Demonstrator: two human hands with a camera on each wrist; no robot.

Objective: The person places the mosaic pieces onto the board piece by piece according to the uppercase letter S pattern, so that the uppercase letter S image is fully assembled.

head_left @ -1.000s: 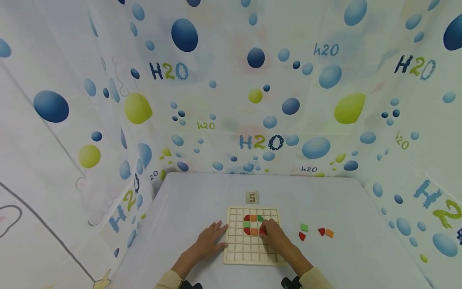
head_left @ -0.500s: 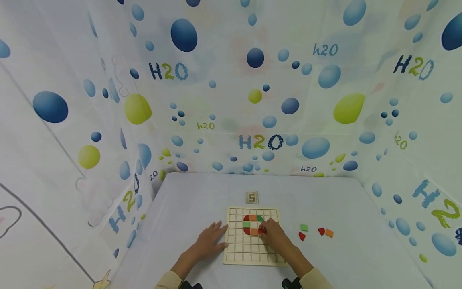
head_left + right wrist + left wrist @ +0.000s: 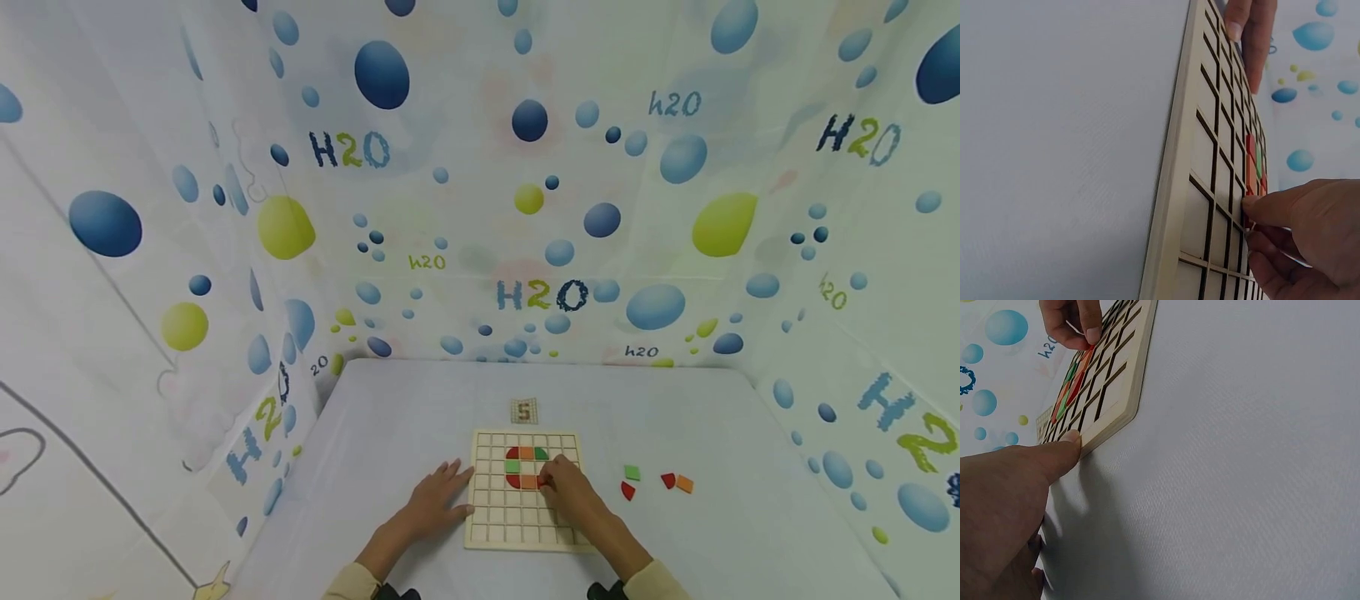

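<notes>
A light wooden grid board [image 3: 510, 540] lies on the white table. In it, red, orange and green tiles form a partial figure, including a green square tile [image 3: 512, 467] and an orange tile [image 3: 527, 482]. My left hand [image 3: 435, 502] steadies the board's left side, fingers straight, its thumb on the rim in the left wrist view. Over the grid my right hand [image 3: 576, 497] pinches a red tile [image 3: 1248, 221] between thumb and fingers, at the cell right of the lower orange tile. The fingers hide most of this red tile.
Right of the board lie a loose green square [image 3: 632, 472], a red quarter-round tile [image 3: 627, 491], another red tile [image 3: 668, 481] and an orange square [image 3: 684, 484]. Behind the board lies a small pattern card [image 3: 524, 410]. A printed curtain [image 3: 465, 208] encloses the table.
The right hand stays over the same cell, its fingertips shifting only slightly on the red tile. The left hand and the loose tiles have not moved.
</notes>
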